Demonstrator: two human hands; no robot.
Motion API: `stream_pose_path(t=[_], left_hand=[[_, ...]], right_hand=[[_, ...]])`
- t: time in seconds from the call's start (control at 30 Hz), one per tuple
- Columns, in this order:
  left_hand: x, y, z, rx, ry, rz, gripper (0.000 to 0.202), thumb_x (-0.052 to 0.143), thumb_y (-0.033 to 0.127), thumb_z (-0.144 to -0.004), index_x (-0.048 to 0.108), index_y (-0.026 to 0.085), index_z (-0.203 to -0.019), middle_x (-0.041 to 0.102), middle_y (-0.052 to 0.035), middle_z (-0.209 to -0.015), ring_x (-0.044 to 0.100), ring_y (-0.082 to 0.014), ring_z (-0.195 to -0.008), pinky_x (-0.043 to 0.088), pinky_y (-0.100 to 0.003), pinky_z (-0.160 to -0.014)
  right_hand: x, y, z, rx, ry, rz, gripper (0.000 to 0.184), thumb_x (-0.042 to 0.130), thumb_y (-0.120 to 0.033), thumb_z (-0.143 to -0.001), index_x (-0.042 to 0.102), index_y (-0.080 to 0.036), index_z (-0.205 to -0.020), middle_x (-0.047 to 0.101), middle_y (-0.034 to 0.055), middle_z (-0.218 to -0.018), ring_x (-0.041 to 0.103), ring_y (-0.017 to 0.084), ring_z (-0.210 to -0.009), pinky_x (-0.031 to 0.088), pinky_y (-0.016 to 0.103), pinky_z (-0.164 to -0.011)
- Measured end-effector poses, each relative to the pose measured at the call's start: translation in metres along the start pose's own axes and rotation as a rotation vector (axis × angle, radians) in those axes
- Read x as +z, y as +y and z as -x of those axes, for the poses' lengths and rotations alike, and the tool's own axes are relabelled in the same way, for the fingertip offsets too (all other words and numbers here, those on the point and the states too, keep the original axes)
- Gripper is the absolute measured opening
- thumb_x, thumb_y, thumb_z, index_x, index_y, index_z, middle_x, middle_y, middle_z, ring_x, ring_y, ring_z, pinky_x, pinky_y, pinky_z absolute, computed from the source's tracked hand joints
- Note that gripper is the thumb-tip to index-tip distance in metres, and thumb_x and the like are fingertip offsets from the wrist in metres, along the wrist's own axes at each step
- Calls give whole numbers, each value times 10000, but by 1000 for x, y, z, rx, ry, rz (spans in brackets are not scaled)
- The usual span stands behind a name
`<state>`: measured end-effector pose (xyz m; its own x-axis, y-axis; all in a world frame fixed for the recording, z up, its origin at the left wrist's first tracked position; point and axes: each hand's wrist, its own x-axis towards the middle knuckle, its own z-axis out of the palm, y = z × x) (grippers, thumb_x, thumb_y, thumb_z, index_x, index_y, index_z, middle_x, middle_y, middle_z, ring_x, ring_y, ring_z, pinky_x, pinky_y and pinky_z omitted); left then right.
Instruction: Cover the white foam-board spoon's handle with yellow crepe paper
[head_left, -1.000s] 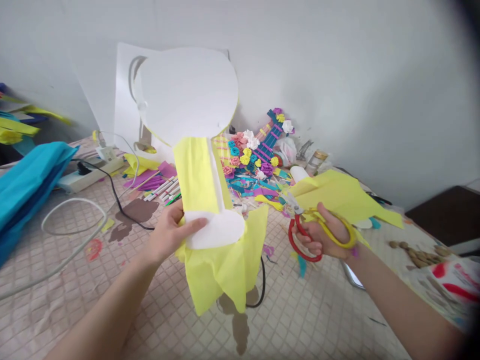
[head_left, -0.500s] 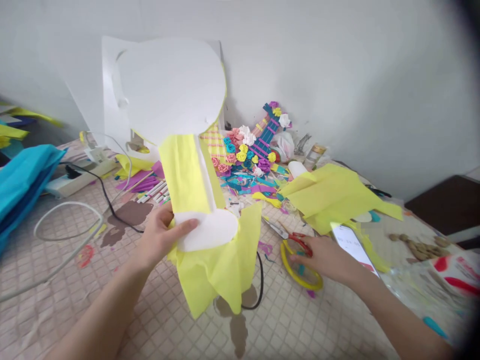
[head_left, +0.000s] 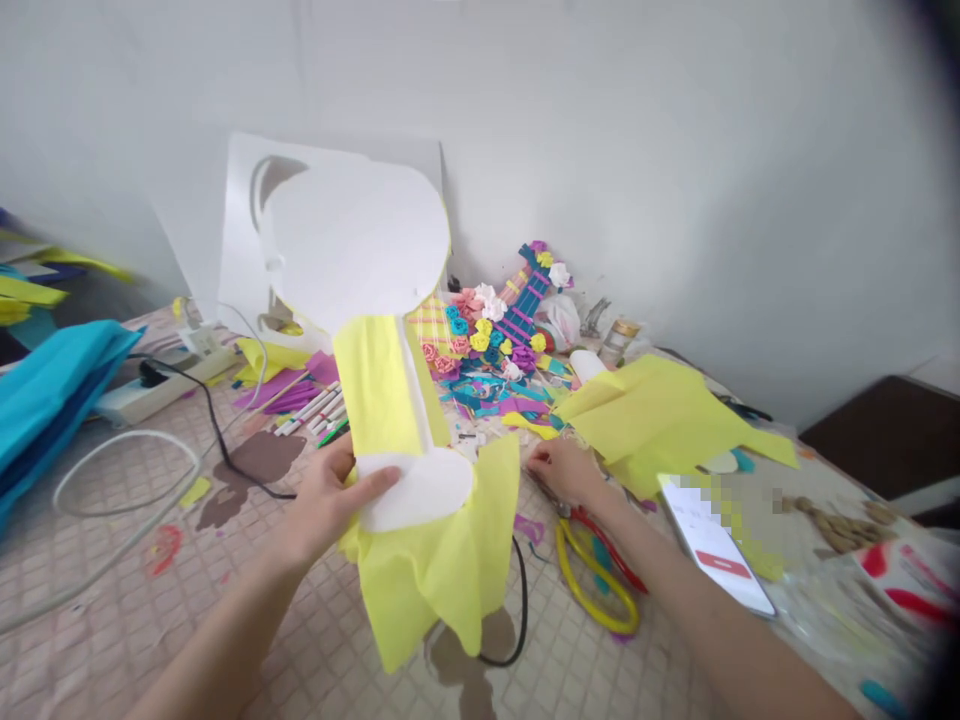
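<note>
My left hand (head_left: 334, 495) is closed on a white board cutout (head_left: 352, 235) with a big rounded upper part, a narrow neck and a small rounded lower end. Yellow crepe paper (head_left: 379, 385) covers the neck, and a loose flap of it hangs below the lower end. Thumb in front, fingers behind, I grip that lower end. My right hand (head_left: 566, 470) is over the table with its fingertips drawn together; whatever they hold is hidden. Under its wrist lie scissors (head_left: 596, 580) with yellow and red handles, their blades mostly covered by the hand.
Colourful paper flowers (head_left: 487, 330) and paper scraps (head_left: 495, 385) lie behind. Yellow crepe sheets (head_left: 660, 410) and a phone (head_left: 716, 545) are at right. Markers (head_left: 315, 410), a power strip (head_left: 165, 385), cables and blue paper (head_left: 60, 390) occupy the left. A white board (head_left: 244, 230) leans on the wall.
My right hand has let go of the scissors' handles and moved forward and left past them. The cutout, still in my left hand, appears slightly lower as the view has tilted.
</note>
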<state>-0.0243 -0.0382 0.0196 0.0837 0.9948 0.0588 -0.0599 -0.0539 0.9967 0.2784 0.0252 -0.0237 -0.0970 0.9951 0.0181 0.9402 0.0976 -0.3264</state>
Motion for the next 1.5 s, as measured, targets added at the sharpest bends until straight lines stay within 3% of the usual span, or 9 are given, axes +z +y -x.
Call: stream_pose_path(t=[0.23, 0.37, 0.43, 0.53, 0.67, 0.8, 1.03, 1.23, 1.5], left_hand=[[3, 2, 2, 0, -20, 25, 371, 710, 326, -615, 580, 159, -920, 689, -77, -903, 636, -190, -626, 505, -235, -474], [3, 2, 5, 37, -43, -15, 346, 697, 309, -637, 587, 167, -933, 689, -69, -905, 646, -198, -681, 503, -218, -483], [4, 2, 6, 63, -44, -60, 341, 692, 301, -641, 593, 169, -939, 688, -71, -912, 648, -208, -704, 503, -217, -481], [6, 1, 9, 120, -31, -122, 312, 685, 284, -648, 599, 172, -927, 692, -62, -887, 647, -197, -691, 503, -213, -476], [10, -3, 12, 185, -21, -174, 261, 674, 276, -657, 624, 175, -892, 696, -53, -848, 644, -186, -663, 509, -217, -480], [13, -6, 16, 211, 22, -212, 267, 671, 291, -651, 636, 186, -894, 696, -43, -818, 637, -185, -626, 499, -217, -450], [14, -11, 21, 233, 47, -273, 192, 664, 272, -650, 641, 237, -838, 690, 4, -729, 608, -153, -558, 470, -191, -409], [17, -10, 22, 230, 86, -256, 191, 675, 288, -621, 658, 229, -801, 703, -11, -728, 607, -160, -510, 472, -208, -378], [16, -12, 17, 261, 60, -111, 211, 681, 202, -646, 655, 257, -848, 710, 30, -792, 646, -130, -609, 481, -138, -424]], right_hand=[[-46, -6, -23, -5, 417, -280, 392, 472, -404, -836, 521, -121, -1102, 548, 146, -1140, 527, 248, -1026, 406, 433, -870], [-41, -50, 4, -271, 282, -541, 531, 258, -551, -861, 566, -184, -1089, 644, 91, -999, 603, 201, -891, 469, 343, -772], [-33, -73, 26, -418, 184, -634, 571, 303, -631, -806, 604, -213, -1051, 659, 65, -927, 603, 202, -872, 463, 343, -788], [-25, -96, 57, -531, 145, -820, 324, 628, -431, -718, 634, -235, -977, 638, 52, -965, 572, 209, -920, 443, 356, -821], [-19, -104, 78, -442, 217, -899, 209, 662, -229, -716, 652, -273, -919, 643, 22, -896, 580, 186, -860, 457, 352, -776], [-16, -103, 84, -460, 324, -869, 250, 648, -168, -722, 663, -299, -935, 632, 18, -863, 581, 178, -816, 478, 345, -709], [-21, -97, 87, -771, 549, -507, 489, 631, -67, -694, 572, -284, -1129, 603, 39, -817, 538, 186, -739, 450, 437, -743], [-21, -95, 90, -527, 432, -897, 290, 623, -118, -724, 647, -311, -940, 609, 17, -814, 561, 179, -760, 468, 352, -674], [-20, -95, 89, -294, 368, -1001, 128, 635, -227, -737, 642, -298, -843, 614, 1, -777, 567, 165, -715, 471, 291, -601]])
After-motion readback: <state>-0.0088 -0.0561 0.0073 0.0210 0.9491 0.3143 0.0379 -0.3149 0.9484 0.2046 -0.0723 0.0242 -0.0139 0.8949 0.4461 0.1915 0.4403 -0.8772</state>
